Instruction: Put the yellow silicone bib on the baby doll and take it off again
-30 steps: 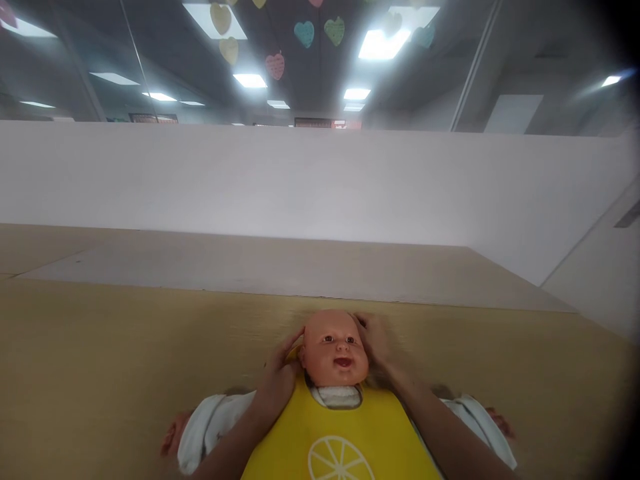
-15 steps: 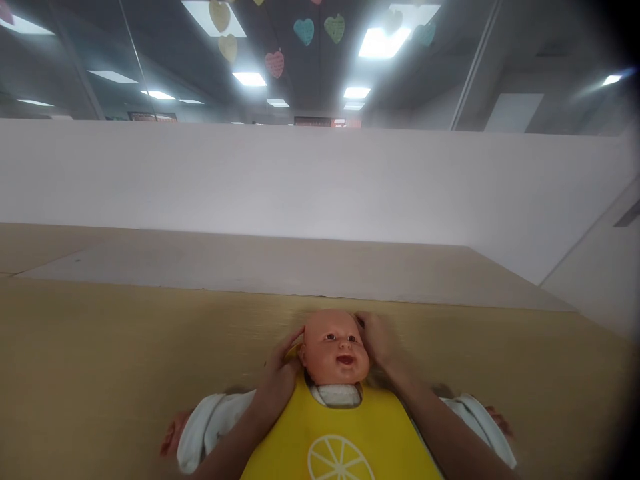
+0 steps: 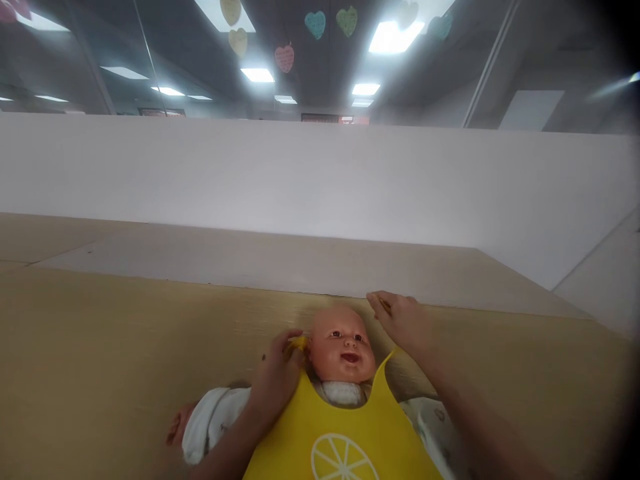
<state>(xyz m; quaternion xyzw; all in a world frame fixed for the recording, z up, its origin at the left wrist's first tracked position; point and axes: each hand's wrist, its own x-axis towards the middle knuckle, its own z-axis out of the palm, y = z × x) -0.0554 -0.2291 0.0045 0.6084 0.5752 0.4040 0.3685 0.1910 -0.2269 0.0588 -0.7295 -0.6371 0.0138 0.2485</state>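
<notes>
A baby doll (image 3: 340, 340) in white clothing lies face up, its head towards the far side. Over its chest is a yellow bib (image 3: 360, 423) with a white citrus-slice print. My left hand (image 3: 280, 370) is closed around the bib's left neck strap, close beside the doll's head. Up and to the right of the head, my right hand (image 3: 403, 320) pinches the other strap, pulled up off the surface. A bit of yellow shows between its fingers. My right forearm hides much of the doll's sleeve on that side.
The doll rests on a light wooden tabletop (image 3: 125, 347). Beyond it runs a pale strip (image 3: 280, 257), then a low white wall (image 3: 300, 177). Above the wall, glass carries paper hearts (image 3: 315, 25).
My right hand has moved up and right, away from the doll's head, drawing the bib strap outward. My left hand stays by the head, now with its strap end showing. The view has shifted slightly.
</notes>
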